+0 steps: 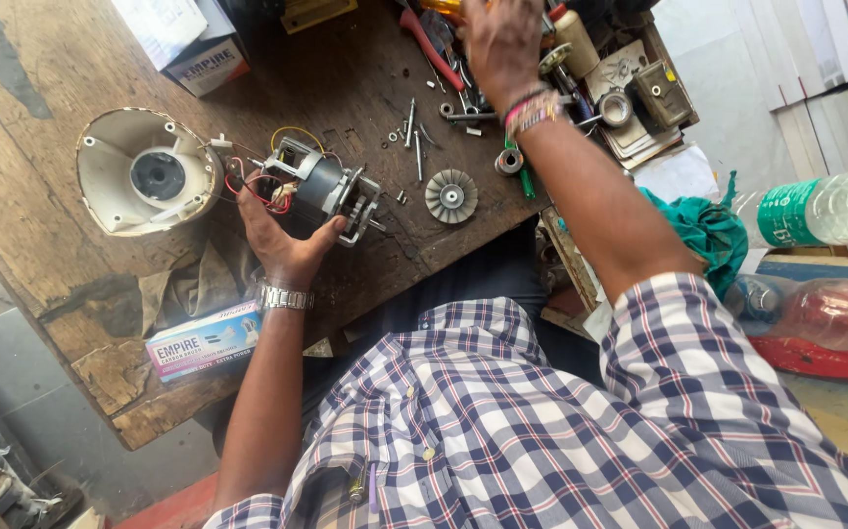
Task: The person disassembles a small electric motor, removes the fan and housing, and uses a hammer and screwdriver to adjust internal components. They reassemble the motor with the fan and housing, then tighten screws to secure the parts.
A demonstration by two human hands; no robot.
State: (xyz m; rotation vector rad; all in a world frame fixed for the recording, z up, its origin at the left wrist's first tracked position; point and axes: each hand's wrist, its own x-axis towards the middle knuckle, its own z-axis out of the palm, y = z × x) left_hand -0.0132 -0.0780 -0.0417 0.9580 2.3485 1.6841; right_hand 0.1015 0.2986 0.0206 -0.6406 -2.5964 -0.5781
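I see the left hand [282, 240] clasping a small electric motor [318, 191] on the wooden table [42, 147] — dark wound core in a grey metal frame, red and yellow wires trailing to a white housing [145, 173]. The right hand [500, 39] reaches among scattered tools [444, 59] — its grip I cannot tell.

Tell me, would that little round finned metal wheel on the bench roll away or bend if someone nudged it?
The finned wheel lies flat on the wooden bench, so a nudge would probably slide it, not roll it. It looks like metal, likely stiff and fairly heavy for its size. Its thin fins might bend if squeezed hard.
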